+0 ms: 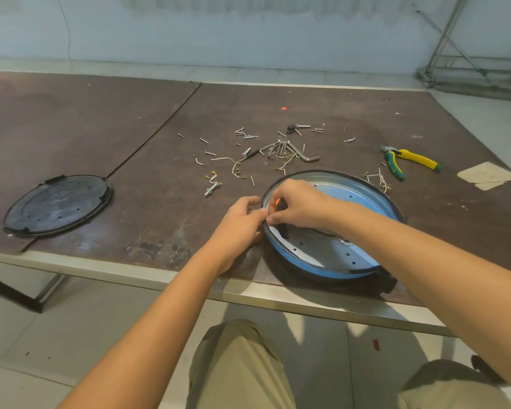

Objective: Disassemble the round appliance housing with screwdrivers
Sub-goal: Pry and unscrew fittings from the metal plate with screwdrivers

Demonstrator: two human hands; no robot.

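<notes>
Brown tabletop (pixel 278 107), pale wall behind. Round housing (pixel 337 249) sits at near edge, R of centre, open side up. Left grip (pixel 242 219) pinches its L rim; right grip (pixel 298 205) clenches small orange-black tool (pixel 278 202) just inside. Black lid (pixel 58 205) far L; hex keys (pixel 286 150), screws (pixel 245 134), pliers (pixel 407 160) beyond.

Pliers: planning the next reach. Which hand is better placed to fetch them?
Probably the right hand: the pliers lie right of the housing, on its side, while the left hand sits at the housing's left rim.
</notes>
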